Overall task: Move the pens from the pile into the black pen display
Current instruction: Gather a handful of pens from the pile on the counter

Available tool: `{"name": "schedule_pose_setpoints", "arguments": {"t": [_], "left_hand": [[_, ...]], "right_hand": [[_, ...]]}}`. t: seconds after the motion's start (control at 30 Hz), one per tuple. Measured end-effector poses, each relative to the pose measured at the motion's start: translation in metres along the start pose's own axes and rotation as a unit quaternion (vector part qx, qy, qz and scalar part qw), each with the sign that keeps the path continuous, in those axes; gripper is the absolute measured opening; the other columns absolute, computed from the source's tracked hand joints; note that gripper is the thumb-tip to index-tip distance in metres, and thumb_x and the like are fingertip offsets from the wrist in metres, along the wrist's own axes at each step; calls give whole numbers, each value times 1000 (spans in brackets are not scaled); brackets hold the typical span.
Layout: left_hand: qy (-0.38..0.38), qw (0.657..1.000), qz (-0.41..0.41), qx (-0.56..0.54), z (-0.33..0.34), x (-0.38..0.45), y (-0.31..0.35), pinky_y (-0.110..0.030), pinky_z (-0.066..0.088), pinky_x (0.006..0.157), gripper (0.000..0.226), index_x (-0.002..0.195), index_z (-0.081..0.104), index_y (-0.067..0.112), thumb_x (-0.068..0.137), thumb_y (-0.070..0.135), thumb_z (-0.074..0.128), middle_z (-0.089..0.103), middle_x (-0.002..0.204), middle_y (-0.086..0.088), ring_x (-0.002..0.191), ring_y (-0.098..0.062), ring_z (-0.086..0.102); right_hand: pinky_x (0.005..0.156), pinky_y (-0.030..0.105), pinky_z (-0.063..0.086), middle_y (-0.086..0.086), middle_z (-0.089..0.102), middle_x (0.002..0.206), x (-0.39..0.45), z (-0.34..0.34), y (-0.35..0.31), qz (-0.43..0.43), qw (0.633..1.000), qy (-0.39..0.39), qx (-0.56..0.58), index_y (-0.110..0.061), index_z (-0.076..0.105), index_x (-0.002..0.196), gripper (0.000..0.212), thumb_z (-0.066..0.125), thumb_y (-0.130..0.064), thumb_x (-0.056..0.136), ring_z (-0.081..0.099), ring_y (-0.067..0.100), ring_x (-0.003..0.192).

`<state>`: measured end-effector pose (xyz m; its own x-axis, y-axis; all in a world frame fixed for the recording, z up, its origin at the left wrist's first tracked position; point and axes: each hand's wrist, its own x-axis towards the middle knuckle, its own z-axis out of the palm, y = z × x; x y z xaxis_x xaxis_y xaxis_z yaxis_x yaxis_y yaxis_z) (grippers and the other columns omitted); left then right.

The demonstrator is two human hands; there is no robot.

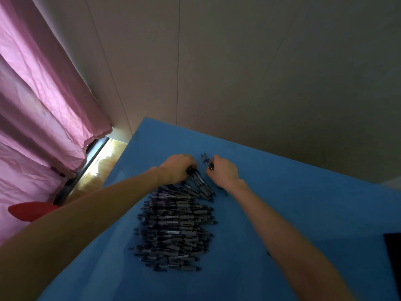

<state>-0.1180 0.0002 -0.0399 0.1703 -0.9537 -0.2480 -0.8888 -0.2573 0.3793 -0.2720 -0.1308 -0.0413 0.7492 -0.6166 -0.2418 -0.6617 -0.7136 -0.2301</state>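
Our fingers were curled at the far end of the pile of pens (173, 227): those of our left hand (176, 168) closed round the ends of a small bundle of pens (200, 183), and those of our right hand (224, 171) wrapped round a few pens (206, 160) whose ends stuck out beyond the knuckles toward the wall. How many pens each hand held we could not tell.

Nearest to us, both bare forearms reached forward over the blue table (293, 192), the left coming in from the lower left corner, the right from the lower right. A dark shape (393, 257), cut off by the right edge of the view, lay on the table well apart from the pile; we could not say whether it was the black pen display. A red object (32, 210) showed past the table's left edge, under our left forearm.

The pile lay between our arms, the pens mostly lying crosswise and stacked toward us from the hands. The bundle in our left hand slanted down to the right, its lower ends touching the pile's far edge. Our two hands sat just beside each other, backs up, wrists low over the table.

Beyond them the table ran to a plain wall (260, 72). At the far left hung a pink curtain (39, 105), with a bright strip of wooden floor (102, 161) between its hem and the table.
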Motion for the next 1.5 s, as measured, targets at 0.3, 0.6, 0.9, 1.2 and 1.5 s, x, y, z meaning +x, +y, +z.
{"name": "schedule_pose_setpoints", "arguments": {"t": [0.3,0.6,0.9,1.2,1.5], "left_hand": [[75,982,-171,-26,2,-10,25,-43,54,75,63,143,37,7,99,47,58,58,122,-12,105,-32,60],[42,971,-233,-20,6,9,62,-33,40,60,67,104,44,16,82,76,61,57,87,0,75,-22,54],[10,938,-295,-182,19,33,74,-25,40,49,40,77,60,14,74,47,83,57,70,-1,61,-18,56],[0,986,-162,-49,25,33,92,-30,38,53,46,64,41,17,91,46,65,46,63,-2,61,-22,50],[7,988,-133,-81,26,34,83,-31,33,52,46,65,36,17,102,42,48,43,61,-2,54,-19,40]], "right_hand": [[50,33,37,2,59,80,-17,-5,36,87,989,3,115,-15,52,97,47,64,-60,91,57,20,70],[51,31,36,2,58,75,-4,-15,22,93,992,-76,23,-15,52,75,45,59,-55,95,53,19,64],[57,34,35,3,46,66,-26,-7,38,45,995,-88,2,-16,40,67,40,47,-34,102,47,23,62],[59,36,33,6,47,66,-50,15,63,75,975,-63,198,-15,44,71,34,53,-31,99,45,21,61],[57,35,34,1,47,62,-49,15,63,82,976,-45,199,-17,43,67,37,54,-35,98,46,20,59]]}}
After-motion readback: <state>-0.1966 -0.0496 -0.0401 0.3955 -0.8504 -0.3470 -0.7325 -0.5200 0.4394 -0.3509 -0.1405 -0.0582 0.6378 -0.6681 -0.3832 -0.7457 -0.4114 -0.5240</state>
